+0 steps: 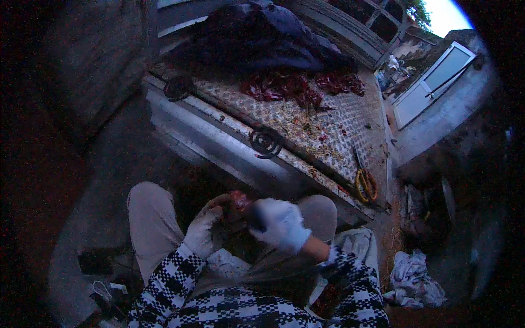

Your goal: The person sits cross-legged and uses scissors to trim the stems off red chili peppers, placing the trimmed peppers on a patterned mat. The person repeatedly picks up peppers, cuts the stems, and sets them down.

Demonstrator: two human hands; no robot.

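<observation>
My left hand (205, 231), in a white glove with dark, soiled fingers, holds what looks like a dried red chilli (239, 199) above my lap. Close beside it on the right is my right hand (283, 223), also in a white glove. Motion blurs its fingers and a dark patch there, so its grip is unclear. Beyond my knees, a heap of glossy dark red chillies (283, 88) lies on a treaded metal truck bed (357, 119), with pale seeds (303, 133) scattered before it. Scissors with yellow handles (365, 184) rest near the bed's right corner.
A dark spiral metal piece (265, 141) sits on the bed's front edge, another (178, 88) farther left. Dark cloth or sacking (262, 41) covers the back of the heap. A crumpled white bag (416, 279) lies on the ground at right. A white door (434, 86) leans beyond.
</observation>
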